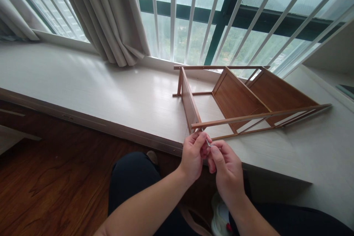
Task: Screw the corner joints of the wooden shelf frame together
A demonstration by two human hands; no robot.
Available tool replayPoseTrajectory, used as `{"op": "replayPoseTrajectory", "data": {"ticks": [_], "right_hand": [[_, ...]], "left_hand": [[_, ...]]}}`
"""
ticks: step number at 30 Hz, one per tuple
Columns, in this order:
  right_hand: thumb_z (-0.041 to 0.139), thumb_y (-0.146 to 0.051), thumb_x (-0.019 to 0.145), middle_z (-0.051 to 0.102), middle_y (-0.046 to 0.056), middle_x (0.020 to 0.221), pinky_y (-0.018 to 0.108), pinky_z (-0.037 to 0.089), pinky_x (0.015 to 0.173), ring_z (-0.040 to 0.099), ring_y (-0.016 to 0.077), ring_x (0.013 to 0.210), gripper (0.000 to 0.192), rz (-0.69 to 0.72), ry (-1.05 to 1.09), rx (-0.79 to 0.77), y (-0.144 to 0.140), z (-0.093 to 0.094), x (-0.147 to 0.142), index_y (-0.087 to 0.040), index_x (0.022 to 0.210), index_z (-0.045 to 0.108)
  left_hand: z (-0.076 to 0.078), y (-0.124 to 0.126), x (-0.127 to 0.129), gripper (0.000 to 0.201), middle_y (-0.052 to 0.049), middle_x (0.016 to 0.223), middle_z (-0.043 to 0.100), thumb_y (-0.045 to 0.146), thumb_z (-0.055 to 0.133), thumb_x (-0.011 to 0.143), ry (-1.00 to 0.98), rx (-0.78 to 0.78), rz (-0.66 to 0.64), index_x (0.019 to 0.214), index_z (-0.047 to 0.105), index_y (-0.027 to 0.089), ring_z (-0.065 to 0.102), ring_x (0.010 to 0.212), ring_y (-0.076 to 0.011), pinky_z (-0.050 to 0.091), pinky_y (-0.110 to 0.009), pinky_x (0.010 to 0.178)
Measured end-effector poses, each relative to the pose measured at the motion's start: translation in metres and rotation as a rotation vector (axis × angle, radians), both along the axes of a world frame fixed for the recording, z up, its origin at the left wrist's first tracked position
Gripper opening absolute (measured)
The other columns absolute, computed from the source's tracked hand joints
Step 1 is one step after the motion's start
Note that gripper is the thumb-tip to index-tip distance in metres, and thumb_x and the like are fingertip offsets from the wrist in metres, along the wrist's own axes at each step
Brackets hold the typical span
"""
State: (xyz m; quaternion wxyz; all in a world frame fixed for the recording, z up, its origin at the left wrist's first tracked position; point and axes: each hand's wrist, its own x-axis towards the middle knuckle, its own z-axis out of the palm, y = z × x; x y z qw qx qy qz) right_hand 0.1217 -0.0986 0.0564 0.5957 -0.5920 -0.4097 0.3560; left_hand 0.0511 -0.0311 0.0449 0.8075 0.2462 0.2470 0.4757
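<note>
Both the left hand [193, 155] and right hand [225, 167] pinch a small hex key [208, 142] with closed fingers [199, 141] at the near corner of the wooden shelf frame [238, 99].

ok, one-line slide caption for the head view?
Both hands work a small hex key at a wooden shelf frame's corner.

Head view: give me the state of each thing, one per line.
Wooden rack: lying on its side on the white sill, frame joined.
Hex key: pinched between both hands at the rack's near corner.
Left hand: fingers closed on the key.
Right hand: fingers closed on the key.
Curtain: drawn aside, bunched at the window bars.
</note>
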Motion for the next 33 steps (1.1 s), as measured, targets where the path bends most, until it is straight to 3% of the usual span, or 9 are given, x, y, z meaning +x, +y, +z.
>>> {"op": "replayPoseTrajectory", "data": {"ticks": [8, 16, 24, 33], "right_hand": [[0.055, -0.044, 0.099, 0.047, -0.006, 0.055, 0.023, 0.035, 0.05, 0.041, 0.0101, 0.05, 0.028, -0.005, -0.063, 0.008, 0.002, 0.001, 0.001, -0.019, 0.088, 0.062], [0.056, -0.045, 0.096, 0.046, -0.006, 0.045, 0.021, 0.03, 0.042, 0.037, 0.0088, 0.041, 0.031, 0.015, 0.254, -0.038, 0.007, 0.006, -0.001, -0.018, 0.082, 0.061], [0.057, -0.039, 0.093, 0.04, -0.007, 0.041, 0.019, 0.029, 0.037, 0.035, 0.0085, 0.034, 0.027, 0.207, 0.831, -0.162, 0.009, 0.016, -0.004, -0.018, 0.076, 0.059], [0.056, -0.046, 0.093, 0.042, -0.006, 0.042, 0.019, 0.028, 0.037, 0.035, 0.0083, 0.034, 0.034, 0.184, 0.813, -0.189, 0.009, 0.014, -0.004, -0.017, 0.077, 0.061]], "left_hand": [[0.0, 0.001, 0.0, 0.032, 0.004, 0.054, 0.048, 0.042, 0.075, 0.082, -0.027, 0.011, -0.002, 0.071, 0.065, 0.013, 0.037, 0.046, -0.005, 0.029, -0.018, 0.044], [-0.002, 0.001, 0.0, 0.035, 0.005, 0.053, 0.048, 0.044, 0.077, 0.079, -0.005, -0.015, -0.009, 0.071, 0.063, 0.013, 0.041, 0.044, -0.0044, 0.033, -0.015, 0.042], [0.002, 0.002, -0.001, 0.037, 0.004, 0.051, 0.055, 0.047, 0.077, 0.078, 0.06, -0.013, -0.031, 0.069, 0.061, 0.015, 0.048, 0.037, -0.0058, 0.038, -0.016, 0.04], [0.002, 0.0, -0.001, 0.037, 0.005, 0.051, 0.053, 0.048, 0.075, 0.079, 0.066, -0.03, -0.02, 0.069, 0.061, 0.015, 0.046, 0.035, -0.0043, 0.035, -0.015, 0.038]]}}
